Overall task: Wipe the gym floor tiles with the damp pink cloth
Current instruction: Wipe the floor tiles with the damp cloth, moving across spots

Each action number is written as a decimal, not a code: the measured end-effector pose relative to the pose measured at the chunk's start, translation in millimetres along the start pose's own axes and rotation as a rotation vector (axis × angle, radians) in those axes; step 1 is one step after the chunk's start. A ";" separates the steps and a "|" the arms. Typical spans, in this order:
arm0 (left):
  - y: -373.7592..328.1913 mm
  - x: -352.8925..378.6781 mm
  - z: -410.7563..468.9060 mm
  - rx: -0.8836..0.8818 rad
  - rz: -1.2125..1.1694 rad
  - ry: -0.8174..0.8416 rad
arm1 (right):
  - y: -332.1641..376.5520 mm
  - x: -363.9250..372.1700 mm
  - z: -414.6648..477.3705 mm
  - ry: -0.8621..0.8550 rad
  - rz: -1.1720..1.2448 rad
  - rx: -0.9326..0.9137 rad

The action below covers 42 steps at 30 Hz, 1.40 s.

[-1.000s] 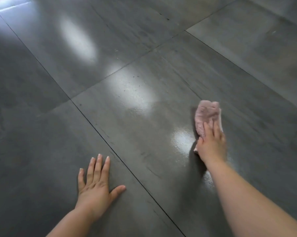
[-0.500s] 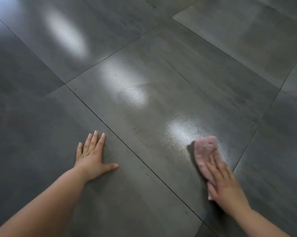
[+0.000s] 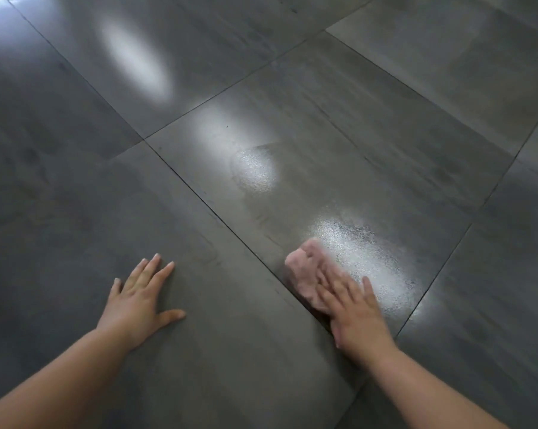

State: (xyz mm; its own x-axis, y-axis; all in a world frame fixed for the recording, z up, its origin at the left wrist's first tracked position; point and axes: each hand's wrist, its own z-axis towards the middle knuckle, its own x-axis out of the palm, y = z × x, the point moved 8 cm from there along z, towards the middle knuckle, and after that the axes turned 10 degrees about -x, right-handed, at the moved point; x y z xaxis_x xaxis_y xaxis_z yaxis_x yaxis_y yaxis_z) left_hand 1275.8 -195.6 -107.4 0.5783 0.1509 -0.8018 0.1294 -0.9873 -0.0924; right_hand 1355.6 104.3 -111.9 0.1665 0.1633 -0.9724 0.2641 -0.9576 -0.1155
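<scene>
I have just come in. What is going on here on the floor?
A person is wiping a grey tiled floor by hand. The right hand presses a pink cloth flat on a tile, close to the grout line, with straight fingers. Both look blurred, so a stroke is probably under way. A glittering wet patch lies on the same tile, just beside the cloth. The left hand rests flat on the neighbouring tile, fingers spread, holding nothing.
</scene>
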 end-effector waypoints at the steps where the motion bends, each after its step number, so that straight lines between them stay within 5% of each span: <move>1: 0.2 -0.3 0.8 -0.002 0.012 0.003 | -21.9 0.0 -0.5 0.022 0.025 0.108; 5: 0.0 1.1 1.4 -0.011 0.060 0.033 | -41.5 -4.0 2.8 0.090 0.173 0.336; 12: 0.3 -0.4 1.3 -0.034 0.054 0.042 | 23.5 -1.1 18.0 0.025 0.116 -0.142; 17: 2.3 -2.1 0.9 -0.034 0.063 0.041 | -62.1 -21.0 21.7 0.059 0.212 0.395; 20: -0.5 -8.8 0.2 -0.046 0.042 0.046 | -81.3 -20.3 21.0 0.206 0.380 0.474; 23: -9.3 -37.2 -9.7 -0.077 -0.105 0.015 | -99.2 -52.8 23.3 0.095 0.706 0.581; 27: -35.4 -116.1 -60.6 -0.088 -0.203 0.008 | -122.6 -135.7 3.2 -0.056 1.097 0.837; 35: -109.0 -392.6 -212.4 -0.109 -0.360 -0.060 | -154.2 -433.6 -53.8 -0.096 1.591 0.952; 42: -146.4 -570.3 -284.5 -0.124 -0.685 -0.202 | -172.2 -586.5 -70.9 0.009 1.452 0.780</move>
State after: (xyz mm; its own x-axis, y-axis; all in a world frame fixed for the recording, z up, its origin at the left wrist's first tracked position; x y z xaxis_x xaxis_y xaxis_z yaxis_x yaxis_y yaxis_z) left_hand 1156.2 -122.8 531.3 0.1756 0.7093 -0.6826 0.5068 -0.6596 -0.5550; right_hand 1279.8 190.3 492.7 -0.1618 -0.9223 -0.3509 -0.6194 -0.1819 0.7637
